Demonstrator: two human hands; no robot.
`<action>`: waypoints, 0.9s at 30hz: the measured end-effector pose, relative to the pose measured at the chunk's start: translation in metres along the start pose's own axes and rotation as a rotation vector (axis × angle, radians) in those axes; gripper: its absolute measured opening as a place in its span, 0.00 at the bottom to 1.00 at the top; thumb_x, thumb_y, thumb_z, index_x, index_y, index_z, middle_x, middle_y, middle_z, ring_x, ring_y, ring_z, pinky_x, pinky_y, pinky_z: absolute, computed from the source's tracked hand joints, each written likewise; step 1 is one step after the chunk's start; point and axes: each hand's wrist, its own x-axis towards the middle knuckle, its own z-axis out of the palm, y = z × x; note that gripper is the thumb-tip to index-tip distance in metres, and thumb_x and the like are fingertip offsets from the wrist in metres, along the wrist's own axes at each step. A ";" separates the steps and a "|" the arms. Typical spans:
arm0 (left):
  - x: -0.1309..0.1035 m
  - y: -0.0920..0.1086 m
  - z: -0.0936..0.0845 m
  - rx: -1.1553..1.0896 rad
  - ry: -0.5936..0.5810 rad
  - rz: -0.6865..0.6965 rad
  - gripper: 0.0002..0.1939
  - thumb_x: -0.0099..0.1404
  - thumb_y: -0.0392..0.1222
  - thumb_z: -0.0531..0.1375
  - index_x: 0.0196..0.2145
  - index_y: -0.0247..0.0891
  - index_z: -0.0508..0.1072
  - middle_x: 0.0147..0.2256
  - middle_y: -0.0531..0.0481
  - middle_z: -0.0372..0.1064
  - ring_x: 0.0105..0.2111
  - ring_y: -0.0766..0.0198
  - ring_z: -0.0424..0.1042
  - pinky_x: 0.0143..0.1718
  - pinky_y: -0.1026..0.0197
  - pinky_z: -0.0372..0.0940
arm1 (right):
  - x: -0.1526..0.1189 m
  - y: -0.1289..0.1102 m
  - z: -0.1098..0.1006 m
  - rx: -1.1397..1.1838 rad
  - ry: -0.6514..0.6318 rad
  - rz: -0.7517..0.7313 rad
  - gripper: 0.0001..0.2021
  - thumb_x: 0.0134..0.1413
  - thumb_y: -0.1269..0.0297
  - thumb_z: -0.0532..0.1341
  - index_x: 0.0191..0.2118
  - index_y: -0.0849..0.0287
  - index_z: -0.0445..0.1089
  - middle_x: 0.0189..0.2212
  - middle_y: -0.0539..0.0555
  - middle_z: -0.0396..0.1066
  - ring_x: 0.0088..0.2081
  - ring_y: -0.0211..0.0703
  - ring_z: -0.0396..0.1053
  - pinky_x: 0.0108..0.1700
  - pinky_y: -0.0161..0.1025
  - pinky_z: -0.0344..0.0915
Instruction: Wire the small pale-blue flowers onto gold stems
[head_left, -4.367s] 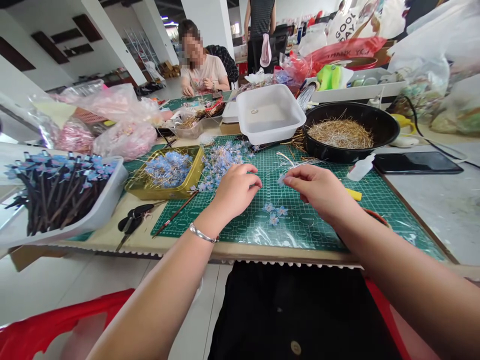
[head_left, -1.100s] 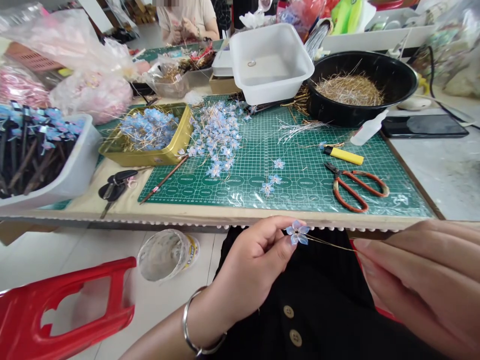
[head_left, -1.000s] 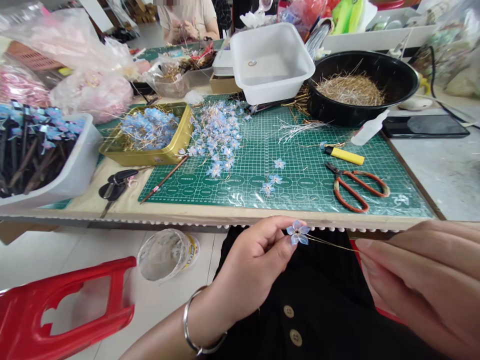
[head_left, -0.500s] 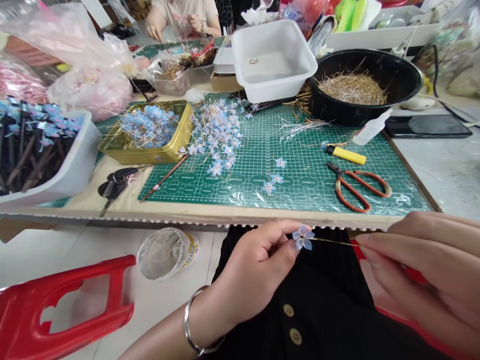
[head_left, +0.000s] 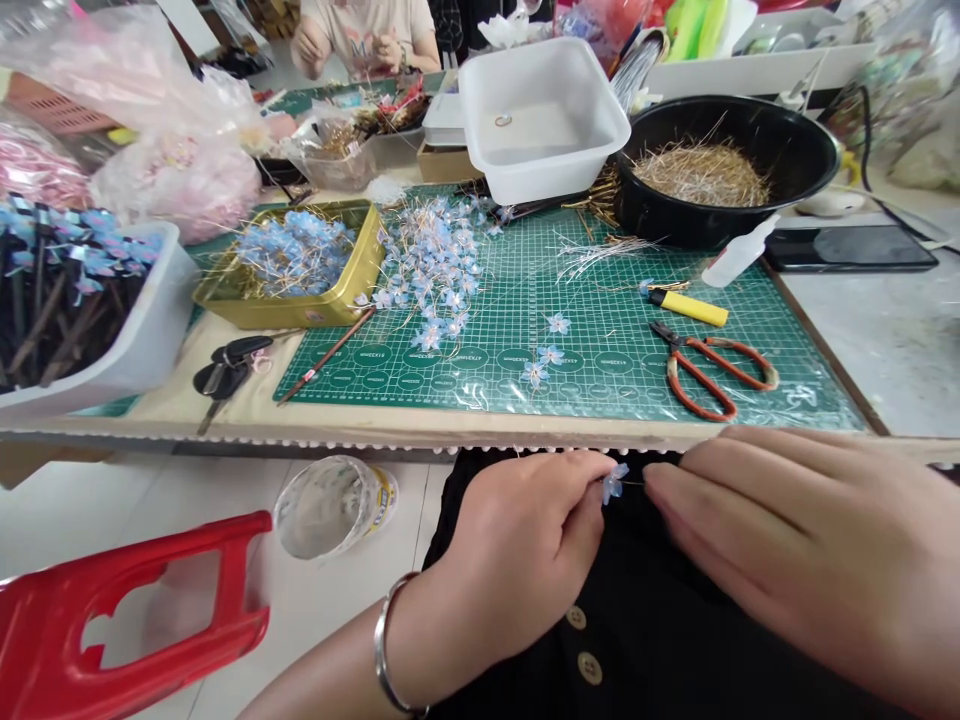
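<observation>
A small blue flower point(head_left: 614, 483) on a thin gold wire sits between my two hands, over my lap and below the table edge. My left hand point(head_left: 517, 550) pinches the flower with thumb and forefinger. My right hand point(head_left: 795, 545) has its fingertips almost against the flower and covers the wire; it appears to grip the wire. Loose blue flowers point(head_left: 547, 352) lie on the green cutting mat point(head_left: 600, 300).
On the table are a gold tin of blue flowers point(head_left: 300, 265), a pile of wired flowers point(head_left: 435, 260), red scissors point(head_left: 712, 365), a yellow lighter point(head_left: 686, 307), a black bowl of wires point(head_left: 720, 170), a white tub point(head_left: 540, 115) and a phone point(head_left: 847, 248). A person works opposite. A red stool point(head_left: 112, 630) and a cup point(head_left: 334, 505) are on the floor.
My hands came off the mat down to my lap with a flower. Over the last second my right hand slid left along the wire until it nearly touches the flower.
</observation>
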 end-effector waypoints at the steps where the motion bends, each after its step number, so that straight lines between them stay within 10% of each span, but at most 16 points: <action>1: 0.001 0.000 0.001 0.028 0.001 -0.001 0.13 0.73 0.38 0.53 0.43 0.37 0.78 0.38 0.48 0.79 0.38 0.59 0.75 0.40 0.59 0.63 | 0.006 -0.003 0.002 -0.024 -0.032 -0.081 0.15 0.66 0.68 0.53 0.29 0.54 0.71 0.24 0.51 0.73 0.23 0.43 0.68 0.25 0.43 0.63; 3: 0.002 0.000 0.000 0.005 0.014 -0.037 0.12 0.72 0.37 0.53 0.36 0.37 0.77 0.31 0.51 0.76 0.32 0.62 0.73 0.34 0.60 0.62 | 0.014 -0.006 0.004 -0.008 -0.056 -0.094 0.13 0.64 0.73 0.50 0.34 0.58 0.71 0.29 0.56 0.74 0.28 0.46 0.72 0.27 0.43 0.67; 8: 0.004 -0.007 -0.003 -0.314 0.006 -0.137 0.10 0.71 0.37 0.55 0.39 0.38 0.78 0.34 0.52 0.76 0.34 0.64 0.72 0.37 0.63 0.63 | 0.001 0.007 0.000 0.568 -0.091 0.412 0.17 0.64 0.63 0.58 0.57 0.45 0.65 0.43 0.50 0.77 0.42 0.43 0.78 0.40 0.35 0.77; 15: 0.006 -0.013 -0.001 -0.343 -0.013 -0.128 0.11 0.71 0.36 0.56 0.41 0.39 0.80 0.34 0.52 0.75 0.34 0.65 0.71 0.37 0.64 0.62 | -0.013 0.014 0.006 1.218 -0.045 0.931 0.08 0.60 0.54 0.66 0.43 0.47 0.77 0.34 0.48 0.81 0.36 0.41 0.79 0.41 0.34 0.75; 27: 0.006 -0.004 0.000 -0.453 -0.070 -0.165 0.08 0.71 0.40 0.58 0.36 0.39 0.75 0.27 0.56 0.67 0.28 0.68 0.66 0.32 0.64 0.60 | 0.009 -0.005 0.028 1.019 -0.006 0.817 0.08 0.52 0.58 0.68 0.36 0.51 0.71 0.27 0.45 0.66 0.28 0.37 0.64 0.29 0.34 0.63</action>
